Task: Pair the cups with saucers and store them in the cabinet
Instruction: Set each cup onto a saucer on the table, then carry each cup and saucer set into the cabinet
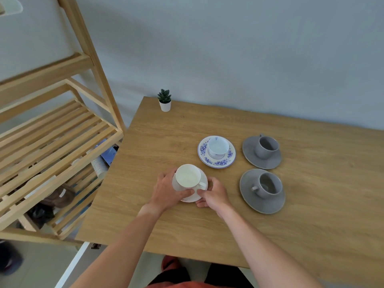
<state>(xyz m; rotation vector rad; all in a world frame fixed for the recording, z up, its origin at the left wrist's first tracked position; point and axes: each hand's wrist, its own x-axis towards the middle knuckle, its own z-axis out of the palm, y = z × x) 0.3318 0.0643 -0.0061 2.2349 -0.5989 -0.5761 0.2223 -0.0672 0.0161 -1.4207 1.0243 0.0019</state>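
I have both hands on the plain white ceramic saucer (pixel 192 196) near the front left of the light wooden tabletop (pixel 270 229). My left hand (pixel 168 190) wraps its left edge, thumb lying across the near rim, fingers (pixel 166 175) curled round the far side. My right hand (pixel 214 193) pinches the right rim, thumb on top, the other fingers tucked beneath. The round white ceramic cup (pixel 188 176) sits upright on that saucer, handle pointing right toward my right thumb. I cannot tell if the saucer is touching the wood or just clear of it.

Behind it, slightly right, a white cup with blue print (pixel 218 146) stands on a blue-flowered white saucer (pixel 216 161). Further right are two grey sets: the far grey cup (pixel 267 148) on its grey saucer (pixel 261 161), and the near grey cup (pixel 269 185) on its grey saucer (pixel 262 202). A small green succulent in a white pot (pixel 164 100) stands at the far left corner. The pale wooden slatted shelf unit (pixel 52 129) stands beside the tabletop on my left.
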